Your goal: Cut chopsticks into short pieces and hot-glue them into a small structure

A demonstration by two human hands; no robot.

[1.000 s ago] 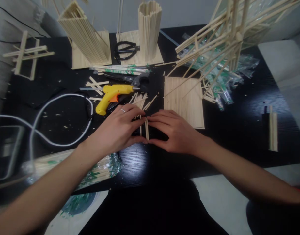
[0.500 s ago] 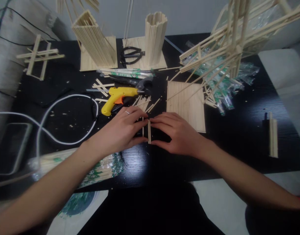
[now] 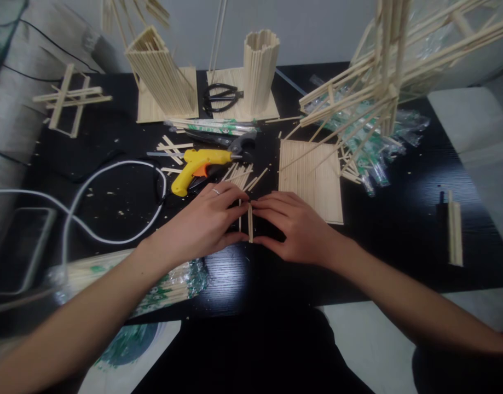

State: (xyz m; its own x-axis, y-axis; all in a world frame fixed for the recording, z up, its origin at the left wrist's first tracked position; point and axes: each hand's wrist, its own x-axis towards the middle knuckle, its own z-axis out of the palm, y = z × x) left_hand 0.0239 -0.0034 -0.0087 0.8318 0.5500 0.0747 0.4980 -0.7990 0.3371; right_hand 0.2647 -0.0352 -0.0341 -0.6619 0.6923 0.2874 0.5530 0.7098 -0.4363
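Note:
Short wooden sticks (image 3: 250,223) stand side by side between my two hands, over the black table. My left hand (image 3: 208,216) pinches them from the left, with thumb at the near end and fingertips at the far end. From the right, my right hand (image 3: 294,224) presses on the same sticks in a like pinch. Another thin stick (image 3: 240,216) shows just left of them, under my left fingers. Beyond my left hand lies a yellow glue gun (image 3: 200,167) with an orange trigger. Cut stick pieces (image 3: 240,174) are scattered just past my fingertips.
A flat stick panel (image 3: 311,180) lies beyond my right hand. Two stick towers (image 3: 163,76) (image 3: 261,71) stand at the back, near black-handled scissors (image 3: 222,98). A stick frame (image 3: 358,82) juts in from the right. A white cable (image 3: 111,164) loops at left, above bagged sticks (image 3: 173,282).
The view has tilted slightly, so the things at the back sit a little lower. Both hands keep the same hold on the sticks.

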